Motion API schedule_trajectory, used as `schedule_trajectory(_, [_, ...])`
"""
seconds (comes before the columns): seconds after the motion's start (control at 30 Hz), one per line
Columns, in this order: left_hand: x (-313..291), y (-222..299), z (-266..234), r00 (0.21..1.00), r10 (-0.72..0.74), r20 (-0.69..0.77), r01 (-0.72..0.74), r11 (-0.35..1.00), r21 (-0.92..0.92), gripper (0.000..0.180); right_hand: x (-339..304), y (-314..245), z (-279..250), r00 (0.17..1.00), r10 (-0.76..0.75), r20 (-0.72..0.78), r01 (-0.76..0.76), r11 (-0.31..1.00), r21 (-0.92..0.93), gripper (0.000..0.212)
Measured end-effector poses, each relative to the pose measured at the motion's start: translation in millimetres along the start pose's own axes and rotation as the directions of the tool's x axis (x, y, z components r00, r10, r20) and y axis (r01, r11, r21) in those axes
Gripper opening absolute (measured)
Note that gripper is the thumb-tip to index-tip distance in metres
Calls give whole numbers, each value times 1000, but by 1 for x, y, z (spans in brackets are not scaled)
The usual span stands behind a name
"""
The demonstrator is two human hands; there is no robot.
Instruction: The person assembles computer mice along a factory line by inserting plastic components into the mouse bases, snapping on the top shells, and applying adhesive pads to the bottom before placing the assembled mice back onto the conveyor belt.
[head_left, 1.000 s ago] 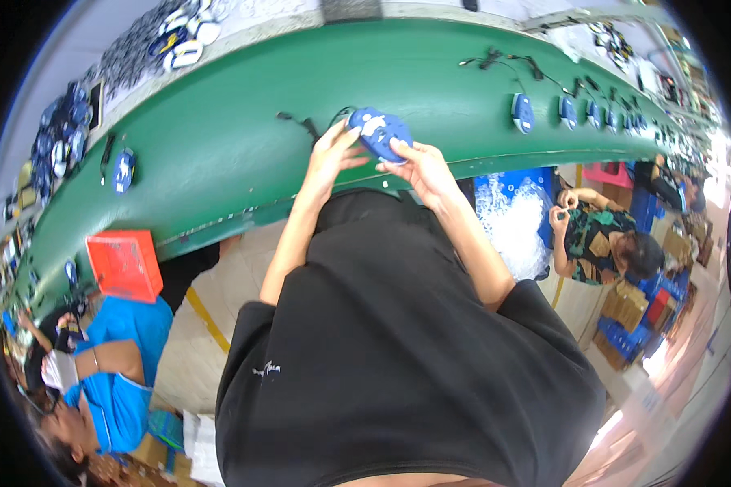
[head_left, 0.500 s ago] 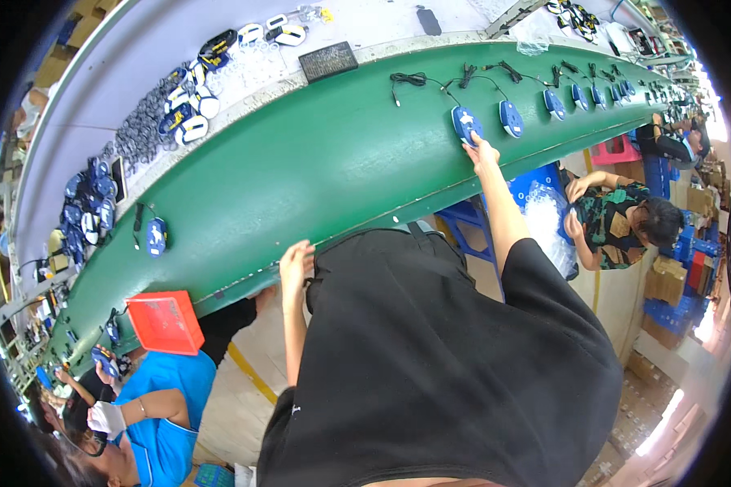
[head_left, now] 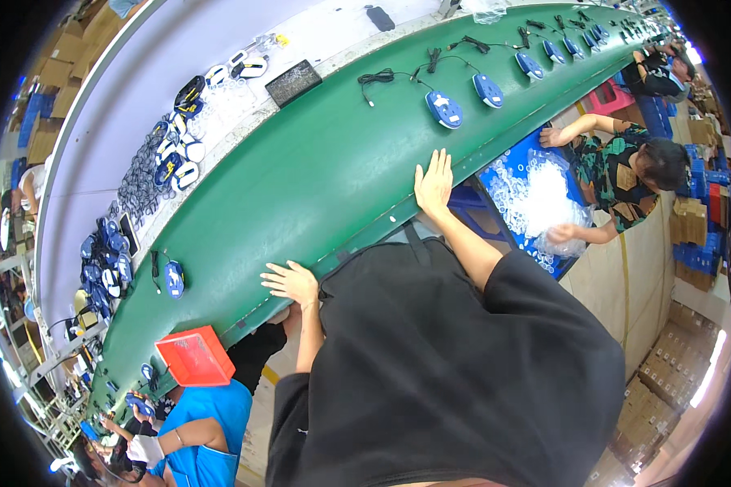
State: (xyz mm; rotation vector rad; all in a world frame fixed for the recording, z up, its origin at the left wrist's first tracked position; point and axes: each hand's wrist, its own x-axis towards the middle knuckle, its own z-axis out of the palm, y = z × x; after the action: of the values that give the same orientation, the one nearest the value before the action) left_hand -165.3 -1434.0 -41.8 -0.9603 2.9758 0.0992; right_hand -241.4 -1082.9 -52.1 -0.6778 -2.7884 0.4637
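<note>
Both my hands rest at the near edge of the green conveyor belt (head_left: 300, 183), holding nothing. My left hand (head_left: 294, 284) lies with its fingers spread over the edge. Farther right, my right hand (head_left: 435, 183) is stretched flat, fingers pointing away from me. Just beyond its fingertips, and apart from them, lies a blue oval corded device (head_left: 444, 109) shaped like a computer mouse, with a white figure on top. Its black cable (head_left: 376, 77) is bundled behind it. Another such device (head_left: 174, 278) lies far to the left.
Similar devices (head_left: 488, 90) line the belt to the right. A red bin (head_left: 195, 357) sits at its left edge, beside a co-worker in blue (head_left: 207, 434). Another co-worker (head_left: 625, 170) reaches over a blue tray (head_left: 503, 191) of clear rings. Parts cover the shelf (head_left: 244, 24) behind.
My right hand has let go of the blue device and drawn back to the belt's edge. My left hand has spread its fingers over the edge. The view has shifted.
</note>
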Motion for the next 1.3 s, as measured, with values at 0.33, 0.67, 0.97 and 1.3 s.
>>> schedule_trajectory(0.33, [-6, -4, 18, 971, -157, -183, 144, 986, -79, 51, -1, -29, 13, 984, 174, -46, -177, 981, -79, 68])
schedule_trajectory(0.67, [0, 2, 17, 956, -161, -244, 133, 983, -129, 50, -5, -17, 31, 980, 165, -116, -190, 947, -258, 63])
schedule_trajectory(0.97, [-6, 1, 18, 953, -136, -272, 108, 987, -116, 49, -1, -9, 44, 982, 83, -171, -136, 937, -323, 65])
schedule_trajectory(1.3, [0, 0, 28, 909, -101, -406, 73, 994, -83, 43, -4, -14, 40, 980, 131, -147, -163, 960, -229, 65])
